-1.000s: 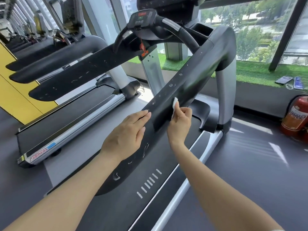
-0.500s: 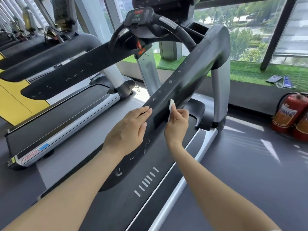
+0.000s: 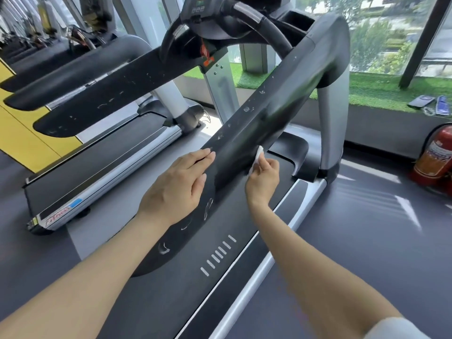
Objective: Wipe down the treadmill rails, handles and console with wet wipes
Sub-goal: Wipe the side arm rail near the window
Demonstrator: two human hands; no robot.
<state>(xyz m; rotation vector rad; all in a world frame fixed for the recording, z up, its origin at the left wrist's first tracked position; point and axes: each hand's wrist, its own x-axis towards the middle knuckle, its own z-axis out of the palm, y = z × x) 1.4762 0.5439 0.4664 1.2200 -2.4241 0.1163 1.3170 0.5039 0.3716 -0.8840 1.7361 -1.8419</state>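
Hands at frame centre on a black treadmill rail (image 3: 247, 140): left hand (image 3: 177, 185) rests flat, fingers straight; right hand (image 3: 263, 177) pinches a white wipe (image 3: 258, 155) against the rail's 3 o'clock edge.

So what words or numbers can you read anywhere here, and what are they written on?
"Fitness", in red script and only roughly legible: on the silver side rail of the neighbouring treadmill.
Red and green display on the black treadmill console: too blurred to read.
Label on the red fire extinguisher: printed, but too small to read.
Orange tag below the console: no readable text.
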